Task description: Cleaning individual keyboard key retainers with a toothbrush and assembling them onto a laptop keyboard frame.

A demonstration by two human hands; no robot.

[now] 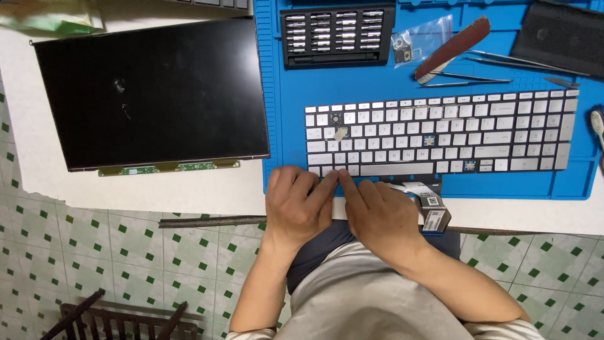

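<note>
While both hands worked at the near edge of a loose silver keyboard (pixel 440 133), the head camera looked straight down on a repair bench. That keyboard lay flat on a blue work mat (pixel 283 94), several of its keys missing so that blue showed through the gaps, and one detached keycap (pixel 340 133) rested crooked on the left rows. The left hand (pixel 296 204) and the right hand (pixel 376 211) sat side by side, touching at the index fingers, whose tips met on a key in the bottom row just left of the space bar. The other fingers were curled loosely and close together; neither hand appeared to grip anything, though a small part beneath the fingertips could not be ruled out. Judged from this view, the work called for even, light pressure from both fingertips, with the keyboard kept flat on the mat so nothing bent or sprang away. A flat ribbon cable (pixel 423 195) trailed from the keyboard's near edge beside the right hand. Left of the mat lay a bare laptop screen panel (pixel 151 91), face up on the white table (pixel 189 195). Beyond the keyboard stood a black case of screwdriver bits (pixel 336 34), a small clear bag (pixel 418 41), a brush (pixel 452 49) and tweezers (pixel 475 79).
</note>
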